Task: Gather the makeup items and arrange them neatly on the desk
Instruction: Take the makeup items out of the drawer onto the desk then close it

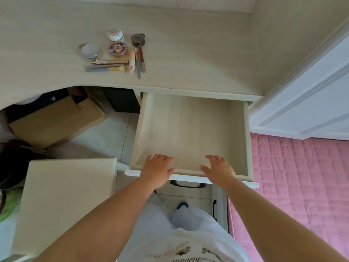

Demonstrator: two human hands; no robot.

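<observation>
Both hands lie on the front edge of the open drawer (190, 127), left hand (157, 172) and right hand (219, 170) with fingers spread, gripping nothing; the drawer shows only bare bottom; the makeup items (117, 53) lie grouped on the counter (198, 59); small labels cannot be read.

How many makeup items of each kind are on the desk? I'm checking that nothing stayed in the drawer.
Round pots and compacts: 3 (white pot, patterned compact, dark pot)
Clear round piece: 1
Brush: 1
Slim sticks, pencils and tubes: 5
Total: 10
The open drawer shows nothing inside.
</observation>
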